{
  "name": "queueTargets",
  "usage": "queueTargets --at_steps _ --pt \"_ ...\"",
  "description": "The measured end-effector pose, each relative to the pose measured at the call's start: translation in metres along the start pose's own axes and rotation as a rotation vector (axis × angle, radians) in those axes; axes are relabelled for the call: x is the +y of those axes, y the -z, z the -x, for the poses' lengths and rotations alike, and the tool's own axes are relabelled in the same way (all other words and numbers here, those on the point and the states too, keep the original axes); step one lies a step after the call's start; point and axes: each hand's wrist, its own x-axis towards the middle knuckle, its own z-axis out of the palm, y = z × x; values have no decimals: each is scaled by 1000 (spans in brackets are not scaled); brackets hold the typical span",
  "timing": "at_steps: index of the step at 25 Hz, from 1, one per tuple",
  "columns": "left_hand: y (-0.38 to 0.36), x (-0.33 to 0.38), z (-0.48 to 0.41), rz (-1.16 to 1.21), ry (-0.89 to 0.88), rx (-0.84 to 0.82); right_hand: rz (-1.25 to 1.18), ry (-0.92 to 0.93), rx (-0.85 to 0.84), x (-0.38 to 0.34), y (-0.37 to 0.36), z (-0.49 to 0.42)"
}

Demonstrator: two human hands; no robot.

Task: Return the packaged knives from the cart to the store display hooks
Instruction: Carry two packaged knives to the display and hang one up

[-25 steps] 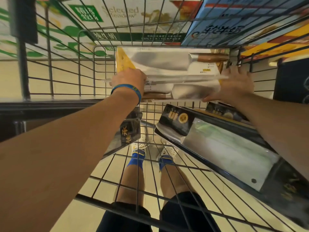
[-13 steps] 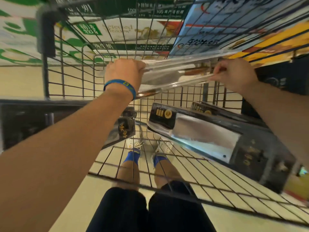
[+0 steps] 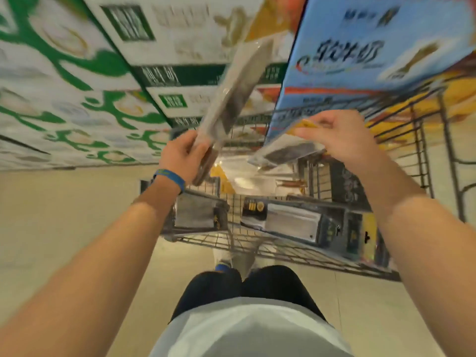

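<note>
Left hand (image 3: 184, 157) gripping lower end of tall knife pack (image 3: 238, 81), pack tilting up above cart (image 3: 257, 244). Right hand (image 3: 343, 140) pinching second knife pack (image 3: 288, 150) near its yellow top, pack sagging. Likely risk: shallow pinch slipping, pack dropping onto remaining packs (image 3: 291, 222). Display hooks not showing.

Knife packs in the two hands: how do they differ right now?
The left pack, gripped at its lower end by the left hand, stands steeply upward; the right pack, pinched by the right hand near its yellow card end, lies nearly flat. The left pack reaches high against the cartons; the right pack sits low, just above the cart. Both are clear-wrapped, motion-blurred and out of the cart.
</note>
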Motion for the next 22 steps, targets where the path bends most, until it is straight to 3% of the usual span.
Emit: queueTargets --at_steps 5,10,14,17,19,22 --pt "39 63 5 91 82 -61 -101 273 56 -124 80 17" --pt "60 145 16 470 -12 -70 -203 548 73 -235 125 35" --pt "91 186 3 390 -46 44 -134 701 56 -289 174 50" --pt "103 219 1 373 -58 -25 -115 756 56 -324 195 58" --pt "97 247 11 537 -64 -96 -126 771 79 -342 197 62" --pt "83 281 25 954 -78 -250 -347 764 102 -352 200 64"
